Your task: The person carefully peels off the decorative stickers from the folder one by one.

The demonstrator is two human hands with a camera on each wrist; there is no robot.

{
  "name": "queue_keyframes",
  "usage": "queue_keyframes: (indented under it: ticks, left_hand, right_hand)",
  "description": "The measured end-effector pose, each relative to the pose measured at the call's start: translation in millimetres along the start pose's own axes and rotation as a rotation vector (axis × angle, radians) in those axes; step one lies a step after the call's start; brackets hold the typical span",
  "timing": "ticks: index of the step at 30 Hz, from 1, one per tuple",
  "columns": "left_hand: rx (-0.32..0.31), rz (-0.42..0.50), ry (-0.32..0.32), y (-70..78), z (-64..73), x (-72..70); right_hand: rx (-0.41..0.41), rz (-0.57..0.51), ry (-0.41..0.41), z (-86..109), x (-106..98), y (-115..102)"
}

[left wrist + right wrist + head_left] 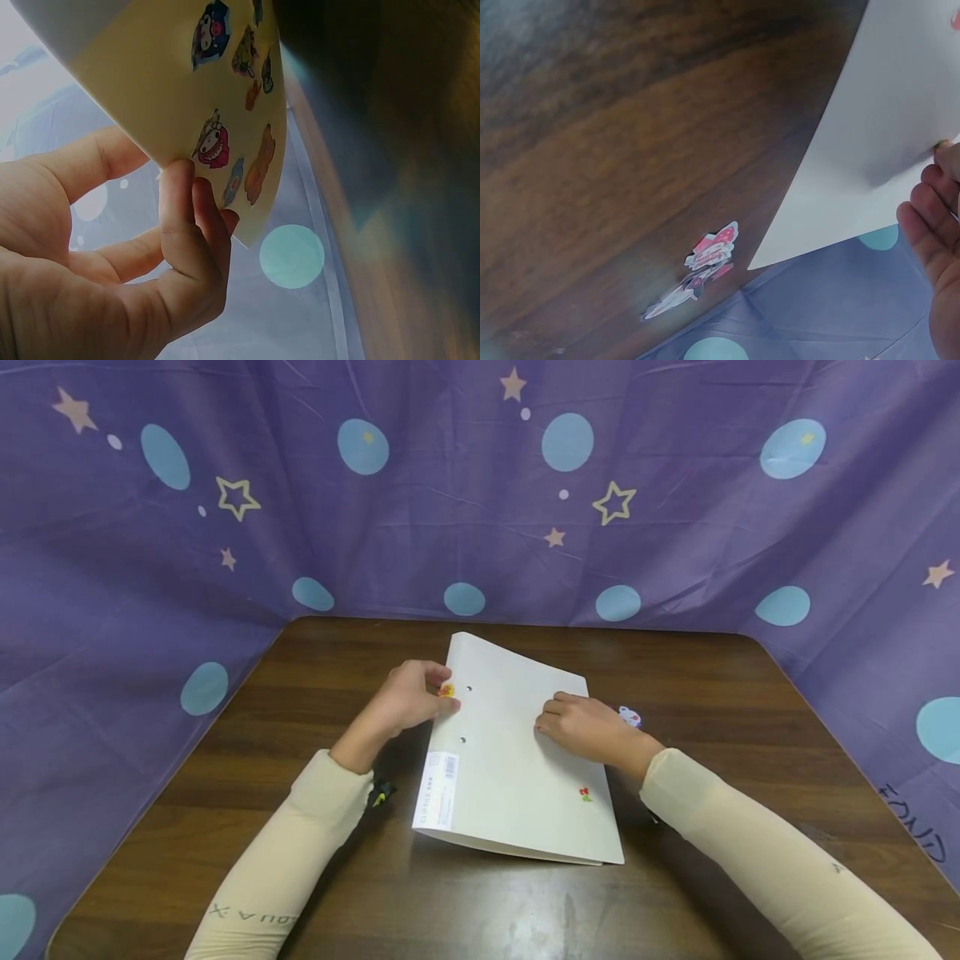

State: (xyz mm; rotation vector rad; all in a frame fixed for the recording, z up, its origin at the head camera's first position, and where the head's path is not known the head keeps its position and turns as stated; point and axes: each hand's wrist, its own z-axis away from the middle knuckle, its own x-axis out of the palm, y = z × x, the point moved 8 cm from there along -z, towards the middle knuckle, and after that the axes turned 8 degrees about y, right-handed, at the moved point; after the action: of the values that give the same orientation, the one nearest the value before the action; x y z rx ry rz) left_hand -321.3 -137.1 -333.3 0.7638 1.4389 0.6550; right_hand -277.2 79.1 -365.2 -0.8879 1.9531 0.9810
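One white folder (513,793) is occupying the middle of the brown table (450,910). From its centre, the left hand (408,695) is pinching the edge at 10 o'clock, beside a yellow sticker (447,691). The right hand (581,727) is curling its fingers narrowly against the cover at 2 o'clock; I cannot tell whether they are gripping anything. A printed label (437,792) is showing at 8 o'clock, a red flower sticker (585,794) at 4. Beyond the right edge, between 2 and 3, a cartoon cutout (629,717) is lying.
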Motion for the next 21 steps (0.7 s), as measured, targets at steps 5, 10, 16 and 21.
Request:
queue_keyframes:
  ticks: [5, 10, 16, 21]
  left_hand:
    - [0.005, 0.002, 0.007, 0.2, -0.2, -0.8]
    - [0.011, 0.011, 0.006, 1.1, 0.4, -0.9]
    - [0.011, 0.011, 0.004, 0.7, 0.0, -0.9]
    - [0.011, 0.011, 0.001, 0.7, 0.9, -1.1]
  right_hand:
    - [0.052, -0.055, 0.047, 2.0, -4.9, 6.2]
    - [0.133, -0.112, 0.041, 4.6, -7.5, 16.6]
    - [0.22, -0.141, -0.011, 13.1, -7.1, 36.2]
    - [0.31, -0.161, -0.066, 27.3, -3.0, 56.2]
